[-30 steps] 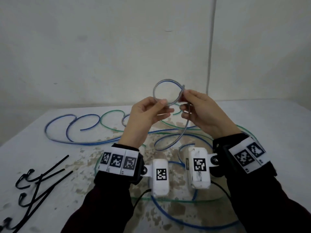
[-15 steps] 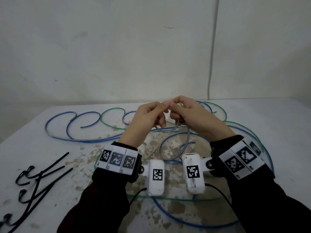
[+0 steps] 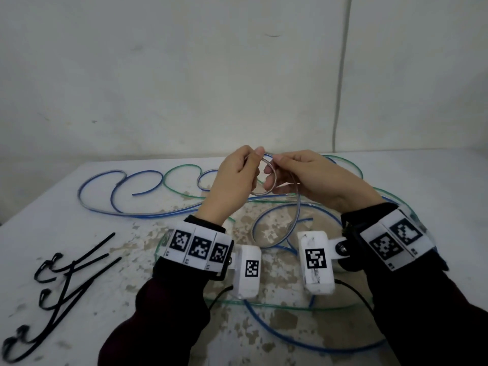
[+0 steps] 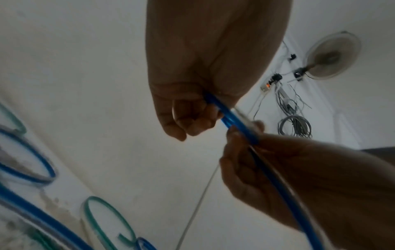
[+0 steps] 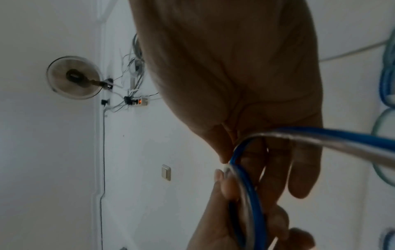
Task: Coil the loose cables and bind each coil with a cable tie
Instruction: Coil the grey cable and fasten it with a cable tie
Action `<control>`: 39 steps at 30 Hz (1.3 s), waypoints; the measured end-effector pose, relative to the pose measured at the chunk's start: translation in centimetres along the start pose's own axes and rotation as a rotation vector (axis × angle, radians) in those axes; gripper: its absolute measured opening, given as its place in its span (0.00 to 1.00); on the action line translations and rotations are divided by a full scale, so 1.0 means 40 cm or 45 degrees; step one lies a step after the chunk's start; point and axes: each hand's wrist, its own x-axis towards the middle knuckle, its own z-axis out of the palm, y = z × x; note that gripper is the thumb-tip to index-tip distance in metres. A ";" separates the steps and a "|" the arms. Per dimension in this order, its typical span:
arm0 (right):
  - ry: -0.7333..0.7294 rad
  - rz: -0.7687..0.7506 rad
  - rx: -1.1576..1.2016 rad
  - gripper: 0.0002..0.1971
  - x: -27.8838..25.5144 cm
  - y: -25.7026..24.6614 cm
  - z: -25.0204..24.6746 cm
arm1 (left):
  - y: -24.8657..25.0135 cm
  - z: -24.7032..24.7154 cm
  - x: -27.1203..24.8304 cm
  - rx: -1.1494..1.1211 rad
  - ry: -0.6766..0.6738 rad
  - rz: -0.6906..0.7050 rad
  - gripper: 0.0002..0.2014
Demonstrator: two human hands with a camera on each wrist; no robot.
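Note:
A small loop of clear-and-blue cable [image 3: 266, 191] hangs in the air between both hands above the table. My left hand [image 3: 239, 171] pinches the loop's top left between thumb and fingertips. My right hand [image 3: 303, 175] pinches it at the top right, other fingers curled behind the loop. The cable's tail [image 3: 294, 220] drops from the right hand to the table. In the left wrist view the blue cable [image 4: 230, 121] runs from one hand's fingers into the other's. The right wrist view shows the cable [image 5: 248, 189] curving round under the fingers. Several black cable ties [image 3: 63, 281] lie at the left.
Long blue cable [image 3: 113, 191] and green cable [image 3: 179, 170] sprawl in loose loops over the stained white table [image 3: 79, 233], also under and in front of my wrists [image 3: 290, 336]. A white wall stands close behind. A thin cord [image 3: 340, 83] runs down the wall.
The loop was held high a second ago, then dropped low as the hands came together. Now both hands have lifted slightly and hold a small round loop between them.

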 end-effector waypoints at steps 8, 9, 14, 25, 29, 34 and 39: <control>0.049 -0.028 -0.110 0.17 0.000 0.001 0.007 | 0.015 -0.019 0.004 -0.150 -0.360 -0.235 0.19; 0.085 -0.043 -0.145 0.17 0.000 0.001 0.006 | 0.014 -0.020 0.002 -0.131 -0.356 -0.229 0.18; 0.171 -0.033 -0.131 0.17 0.003 0.009 -0.014 | 0.014 -0.010 -0.006 -0.130 -0.288 -0.273 0.16; 0.103 -0.051 -0.174 0.18 -0.003 -0.006 0.001 | 0.023 -0.013 -0.010 -0.107 -0.341 -0.149 0.16; 0.153 -0.068 -0.142 0.18 -0.008 -0.012 -0.014 | 0.022 -0.027 -0.007 -0.023 -0.287 -0.095 0.19; 0.118 -0.012 0.099 0.19 0.003 -0.005 0.006 | 0.030 -0.001 -0.006 -0.177 -0.040 -0.168 0.19; 0.091 -0.006 0.372 0.16 0.014 0.000 0.010 | 0.029 -0.003 -0.001 -0.163 -0.054 -0.183 0.19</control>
